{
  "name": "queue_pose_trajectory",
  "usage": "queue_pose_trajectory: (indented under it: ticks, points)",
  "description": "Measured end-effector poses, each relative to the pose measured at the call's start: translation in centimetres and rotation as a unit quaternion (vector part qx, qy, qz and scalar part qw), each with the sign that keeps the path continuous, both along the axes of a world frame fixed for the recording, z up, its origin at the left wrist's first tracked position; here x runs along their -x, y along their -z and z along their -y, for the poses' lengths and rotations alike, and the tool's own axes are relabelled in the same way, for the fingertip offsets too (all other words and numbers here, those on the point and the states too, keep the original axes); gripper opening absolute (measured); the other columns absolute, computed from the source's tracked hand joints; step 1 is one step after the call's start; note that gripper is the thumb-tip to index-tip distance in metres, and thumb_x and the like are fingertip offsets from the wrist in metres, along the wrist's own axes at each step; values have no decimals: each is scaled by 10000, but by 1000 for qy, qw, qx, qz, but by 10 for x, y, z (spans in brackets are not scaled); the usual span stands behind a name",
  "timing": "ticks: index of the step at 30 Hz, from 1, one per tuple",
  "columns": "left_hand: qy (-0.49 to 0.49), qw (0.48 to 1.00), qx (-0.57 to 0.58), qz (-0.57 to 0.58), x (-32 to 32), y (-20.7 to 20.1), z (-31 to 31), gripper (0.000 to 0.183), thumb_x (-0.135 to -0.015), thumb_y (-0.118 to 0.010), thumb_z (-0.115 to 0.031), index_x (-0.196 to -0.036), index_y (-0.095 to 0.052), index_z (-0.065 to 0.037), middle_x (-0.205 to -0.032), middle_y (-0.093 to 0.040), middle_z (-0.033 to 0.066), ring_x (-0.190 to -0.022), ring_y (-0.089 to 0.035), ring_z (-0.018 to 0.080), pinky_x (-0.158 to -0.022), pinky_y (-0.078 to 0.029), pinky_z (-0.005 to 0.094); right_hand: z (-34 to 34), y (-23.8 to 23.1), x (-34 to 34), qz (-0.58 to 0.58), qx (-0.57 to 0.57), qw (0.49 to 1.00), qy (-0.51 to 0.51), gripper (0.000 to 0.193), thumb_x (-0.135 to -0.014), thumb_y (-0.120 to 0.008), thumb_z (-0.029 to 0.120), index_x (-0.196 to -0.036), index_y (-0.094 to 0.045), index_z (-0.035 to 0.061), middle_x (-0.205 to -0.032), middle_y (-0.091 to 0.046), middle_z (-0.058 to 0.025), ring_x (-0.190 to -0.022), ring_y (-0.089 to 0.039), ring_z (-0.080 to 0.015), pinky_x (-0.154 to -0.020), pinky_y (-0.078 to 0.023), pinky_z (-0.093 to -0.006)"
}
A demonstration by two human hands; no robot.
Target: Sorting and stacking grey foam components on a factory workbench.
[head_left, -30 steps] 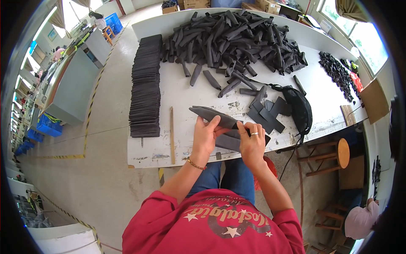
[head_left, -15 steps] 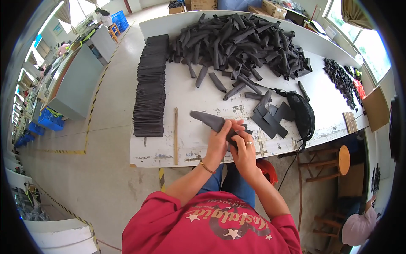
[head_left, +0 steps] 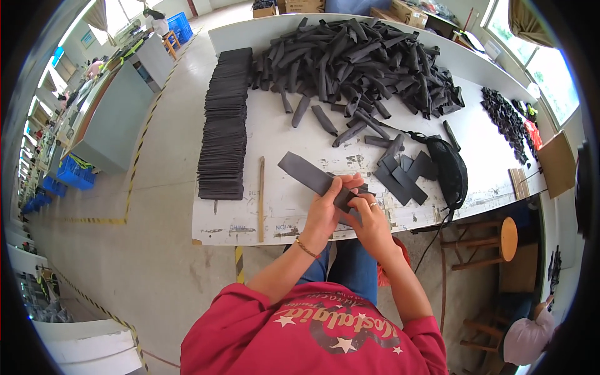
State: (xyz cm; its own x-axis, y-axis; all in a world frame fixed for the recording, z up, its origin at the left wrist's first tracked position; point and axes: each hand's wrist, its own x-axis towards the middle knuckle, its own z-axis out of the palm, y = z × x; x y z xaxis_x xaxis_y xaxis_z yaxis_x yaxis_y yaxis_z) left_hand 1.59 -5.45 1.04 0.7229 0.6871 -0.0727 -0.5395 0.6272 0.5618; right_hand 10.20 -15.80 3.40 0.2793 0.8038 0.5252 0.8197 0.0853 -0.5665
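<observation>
Over the near edge of the white table, my left hand (head_left: pixel 324 211) grips a dark grey fabric strip (head_left: pixel 305 172) by its near part. The strip's free end lies out flat toward the upper left. My right hand (head_left: pixel 371 224), with a ring on one finger, closes on the strip's near end, thumb and fingers pressed together. More dark material shows just beyond my fingers, partly covered by them. Right of my hands lie several flat black pieces (head_left: pixel 403 178), overlapping, beside a black pouch with a strap (head_left: pixel 447 174).
A long row of stacked dark pieces (head_left: pixel 222 131) lines the table's left side. A large heap of rolled dark pieces (head_left: pixel 356 59) fills the back. A thin wooden stick (head_left: pixel 261 200) lies at left. Wooden stools (head_left: pixel 507 239) stand at right, near another person (head_left: pixel 528 334).
The strip's free end has gone from curled and pointed to flat and wide, and has risen slightly. My right hand has shifted a little to the right.
</observation>
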Motion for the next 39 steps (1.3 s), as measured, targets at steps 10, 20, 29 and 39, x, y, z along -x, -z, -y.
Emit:
queue_pose_trajectory:
  ticks: [10, 20, 29, 39]
  points:
    - [-103, 993, 1, 66, -8, -18, -22, 351, -986, -552, -236, -1186, -513, 50, -985, -674, 167, -994, -653, 317, -968, -496, 421, -9, 3, -18, -28, -31, 998, -55, 161, -790, -691, -29, -906, -591, 21, -984, -609, -152, -767, -626, -336, -639, -512, -390]
    - [-123, 990, 16, 61, -12, -16, -10, 350, -994, -539, -247, -1183, -515, 47, -987, -672, 144, -989, -655, 303, -962, -498, 412, -13, 13, -20, -63, -35, 997, -42, 143, -785, -690, -42, -883, -606, 19, -992, -633, -142, -760, -638, -312, -626, -512, -355]
    - [-133, 989, 6, 57, -13, -14, -11, 345, -991, -546, -234, -1189, -519, 47, -967, -673, 136, -976, -658, 300, -955, -502, 412, -18, 8, -18, -72, -35, 996, -37, 113, -801, -664, -68, -850, -597, 10, -944, -650, -130, -719, -649, -259, -627, -510, -314]
    - [-158, 986, -2, 63, -15, -13, -10, 357, -988, -552, -252, -1188, -524, 42, -926, -665, 115, -924, -661, 278, -933, -508, 408, -22, 11, -15, -79, -33, 996, -39, 103, -801, -671, -55, -844, -605, 11, -933, -649, -133, -714, -659, -280, -624, -514, -324]
